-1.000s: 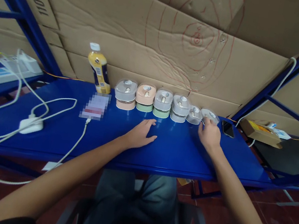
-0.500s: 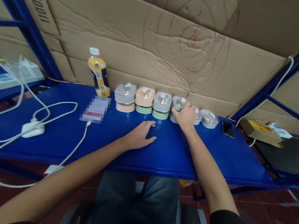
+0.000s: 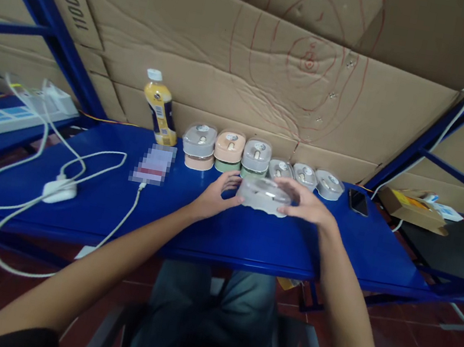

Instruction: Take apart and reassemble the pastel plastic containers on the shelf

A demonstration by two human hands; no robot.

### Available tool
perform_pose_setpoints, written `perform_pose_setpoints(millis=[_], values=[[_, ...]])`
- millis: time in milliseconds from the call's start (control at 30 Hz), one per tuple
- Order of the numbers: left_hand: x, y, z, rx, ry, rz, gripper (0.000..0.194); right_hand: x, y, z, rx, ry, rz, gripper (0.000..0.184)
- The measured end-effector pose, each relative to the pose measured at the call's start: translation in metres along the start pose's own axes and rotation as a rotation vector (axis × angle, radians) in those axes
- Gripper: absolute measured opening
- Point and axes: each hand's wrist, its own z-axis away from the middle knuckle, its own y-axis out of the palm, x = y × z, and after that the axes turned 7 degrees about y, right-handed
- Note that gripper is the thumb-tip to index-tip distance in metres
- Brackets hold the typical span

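Note:
A small clear-lidded grey case [image 3: 263,194] sits low over the blue shelf [image 3: 248,233], held between both hands. My left hand [image 3: 215,196] grips its left end and my right hand [image 3: 306,205] covers its right end. Behind it, against the cardboard wall, stands a row of similar cases: three two-high stacks [image 3: 227,152] in grey, peach and green on the left, and three single grey cases [image 3: 305,176] on the right.
A yellow drink bottle [image 3: 160,108] stands left of the row. A phone [image 3: 153,164] lies on a white charging cable [image 3: 75,194]. A power strip [image 3: 14,108] is at far left, a dark phone [image 3: 357,201] and a cardboard box [image 3: 412,206] at right.
My right hand went from the far right case to the fourth stack, lifted its top case and brought it forward. My left hand rose from the shelf and took hold of the case's left end.

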Motion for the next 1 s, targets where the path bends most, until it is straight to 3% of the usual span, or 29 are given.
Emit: perform_pose_setpoints(millis=[67, 167, 333, 467, 567, 633, 800, 1000], values=[[-0.003, -0.003, 0.001, 0.083, -0.008, -0.031, 0.093, -0.002, 0.016, -0.003, 0.111, -0.013, -0.004, 0.085], [-0.009, -0.005, 0.005, 0.175, -0.005, -0.171, 0.104, -0.005, 0.031, -0.009, 0.161, -0.033, 0.082, 0.094], [-0.012, -0.002, 0.007, 0.175, 0.057, -0.314, 0.108, -0.003, 0.054, -0.016, 0.025, -0.078, 0.261, 0.115], [-0.012, -0.001, 0.006, 0.202, 0.086, -0.329, 0.109, 0.006, 0.07, -0.02, -0.068, -0.144, 0.325, 0.103], [-0.013, -0.002, 0.008, 0.209, 0.074, -0.347, 0.114, 0.008, 0.061, -0.017, -0.132, -0.132, 0.294, 0.087], [-0.014, -0.004, 0.01, 0.216, 0.104, -0.376, 0.106, 0.003, 0.046, -0.011, -0.204, -0.094, 0.241, 0.076], [-0.017, -0.005, 0.014, 0.288, 0.209, -0.381, 0.04, -0.016, 0.014, 0.002, -0.278, 0.146, 0.228, 0.064], [-0.015, -0.016, 0.008, 0.154, 0.14, -0.438, 0.04, -0.028, 0.001, 0.011, -0.242, 0.208, 0.228, 0.063]])
